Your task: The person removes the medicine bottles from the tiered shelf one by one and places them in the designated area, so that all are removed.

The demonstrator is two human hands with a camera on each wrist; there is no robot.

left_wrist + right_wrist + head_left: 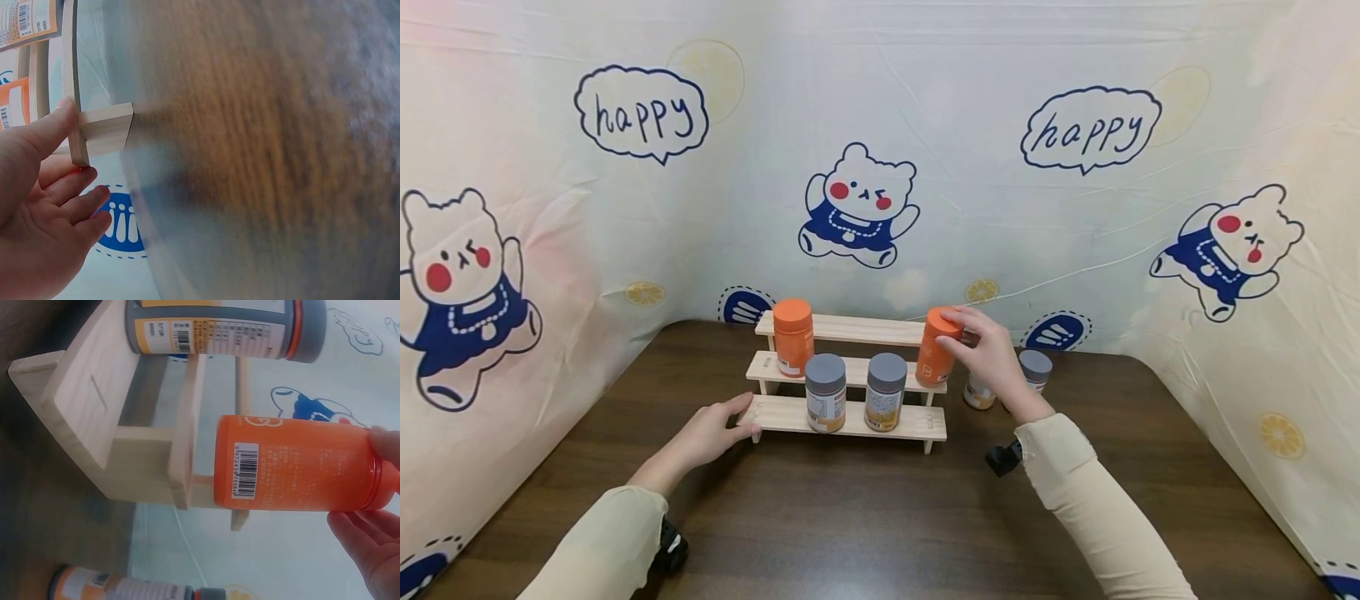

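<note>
A three-step wooden display rack (775,414) stands on the table. My left hand (706,433) pinches the left end of its lowest step, thumb on one face and fingers at the other (62,206). With my right hand (988,350) I grip an orange bottle (934,354) near its cap, at the right end of the middle step. In the right wrist view the bottle (294,465) appears beside that step; whether its base touches the wood I cannot tell. Another orange bottle (793,337) stands on the middle step's left. Two grey-lidded jars, left (826,396) and right (885,393), stand on the lowest step.
Behind my right hand, two more grey-lidded jars, one partly covered (979,393) and one farther right (1036,367), stand on the brown table (850,517). A printed cloth (970,108) hangs around the back and sides.
</note>
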